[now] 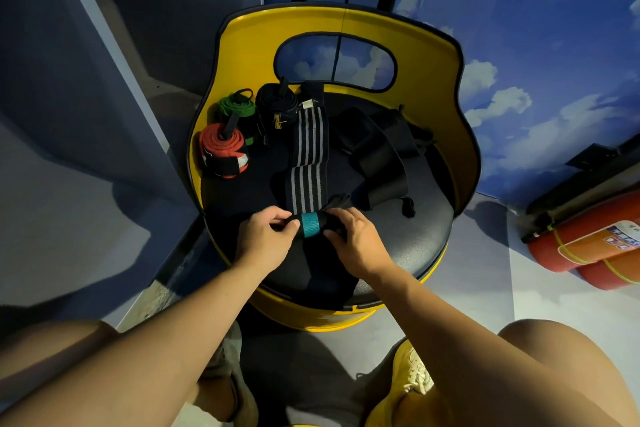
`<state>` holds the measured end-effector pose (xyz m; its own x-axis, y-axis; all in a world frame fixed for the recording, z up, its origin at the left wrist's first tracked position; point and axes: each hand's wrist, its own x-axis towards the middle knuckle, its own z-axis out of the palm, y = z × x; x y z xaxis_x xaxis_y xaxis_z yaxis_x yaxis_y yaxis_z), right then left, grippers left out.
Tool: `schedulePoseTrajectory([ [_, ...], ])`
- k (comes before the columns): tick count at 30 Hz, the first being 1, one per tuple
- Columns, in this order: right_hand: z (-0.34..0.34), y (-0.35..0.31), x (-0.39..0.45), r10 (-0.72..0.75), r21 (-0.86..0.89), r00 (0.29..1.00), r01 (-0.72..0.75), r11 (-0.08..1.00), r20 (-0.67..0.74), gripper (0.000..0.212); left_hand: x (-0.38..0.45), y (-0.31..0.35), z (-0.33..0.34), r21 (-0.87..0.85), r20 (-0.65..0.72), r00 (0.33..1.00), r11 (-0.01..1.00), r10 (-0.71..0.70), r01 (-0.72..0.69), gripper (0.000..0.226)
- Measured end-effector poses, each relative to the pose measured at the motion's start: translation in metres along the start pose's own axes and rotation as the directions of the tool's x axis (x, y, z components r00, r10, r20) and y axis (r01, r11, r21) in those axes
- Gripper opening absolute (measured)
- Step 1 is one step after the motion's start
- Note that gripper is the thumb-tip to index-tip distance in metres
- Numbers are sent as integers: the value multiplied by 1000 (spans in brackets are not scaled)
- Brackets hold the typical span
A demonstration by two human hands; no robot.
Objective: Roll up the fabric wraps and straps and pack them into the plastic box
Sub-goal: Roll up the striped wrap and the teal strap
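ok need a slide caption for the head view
Both hands roll a black wrap with a teal band on a yellow chair's seat, beside three finished rolls.

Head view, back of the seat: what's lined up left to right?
Red roll → green roll → black roll with yellow logo → unrolled grey-striped wrap → loose black straps. All lie on the black seat of the yellow chair.

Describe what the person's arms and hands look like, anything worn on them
Both forearms are bare up to the frame edge: no sleeves, gloves, watch, bands or rings show on the left hand or the right hand. No markings are visible.
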<state>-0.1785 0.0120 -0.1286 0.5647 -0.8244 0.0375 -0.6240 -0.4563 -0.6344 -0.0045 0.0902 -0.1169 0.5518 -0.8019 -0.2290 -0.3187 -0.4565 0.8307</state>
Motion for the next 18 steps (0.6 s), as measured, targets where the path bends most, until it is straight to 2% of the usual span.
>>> schedulePoseTrajectory([
  [3,2,1,-4,-2,3,1000,2,1000,-13,42,-6,-3,-4,18,153,988,1000,20,-23,50],
  [5,3,2,-7,1,-4,1000,-1,1000,-1,41,-9,-5,-4,119,140,988,990,61,-78,57],
  [7,1,2,-12,-5,-22,1000,5,1000,10,39,-12,-6,-4,219,120,985,964,126,-150,51],
  [10,-4,4,-16,0,-35,999,1,999,32,36,-16,-6,-7,247,182,970,948,160,-202,44],
  [15,-11,4,-13,65,-56,996,-62,997,62,35,-12,2,-10,249,240,967,958,82,-142,33],
  [18,-9,4,-7,117,-83,993,-115,990,10,40,-5,9,-9,266,224,974,961,16,-77,20],
])
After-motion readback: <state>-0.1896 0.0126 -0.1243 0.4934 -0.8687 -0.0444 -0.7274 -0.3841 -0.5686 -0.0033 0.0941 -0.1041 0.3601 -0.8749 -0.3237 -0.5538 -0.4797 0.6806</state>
